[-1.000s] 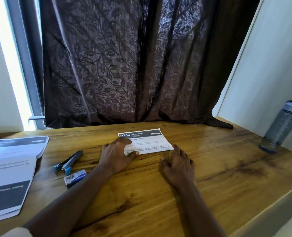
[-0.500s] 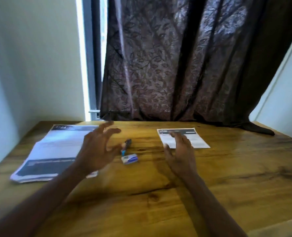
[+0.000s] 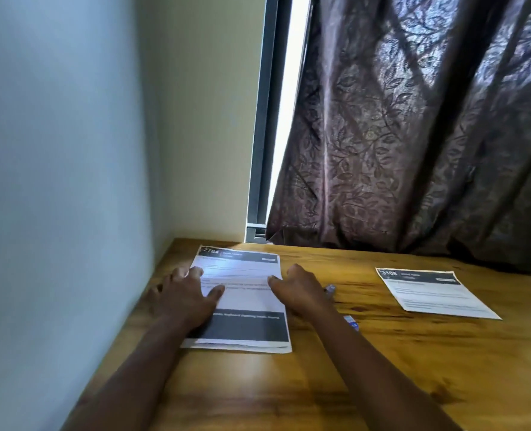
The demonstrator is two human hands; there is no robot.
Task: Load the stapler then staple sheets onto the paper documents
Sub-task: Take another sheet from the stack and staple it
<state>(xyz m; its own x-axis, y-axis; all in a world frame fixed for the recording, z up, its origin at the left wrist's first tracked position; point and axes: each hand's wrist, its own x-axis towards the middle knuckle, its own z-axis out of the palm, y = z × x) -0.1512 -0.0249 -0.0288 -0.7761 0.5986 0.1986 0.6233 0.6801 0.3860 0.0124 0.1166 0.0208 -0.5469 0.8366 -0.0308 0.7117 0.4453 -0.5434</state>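
Left hand (image 3: 184,293) lies flat, fingers spread, on the left edge of the document stack (image 3: 242,306). Right hand (image 3: 298,290) sits at the stack's right edge with its thumb on the paper, can't tell if it's pinching. I'd square the stack from both sides before lifting. Stapler (image 3: 331,289) peeks out just right of the stack, small sheet (image 3: 435,293) further right.

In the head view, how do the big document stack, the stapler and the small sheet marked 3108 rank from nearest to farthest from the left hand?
1. Document stack: under the left hand, touching it.
2. Stapler: right of the stack, mostly hidden.
3. Small sheet: far right, lying apart.
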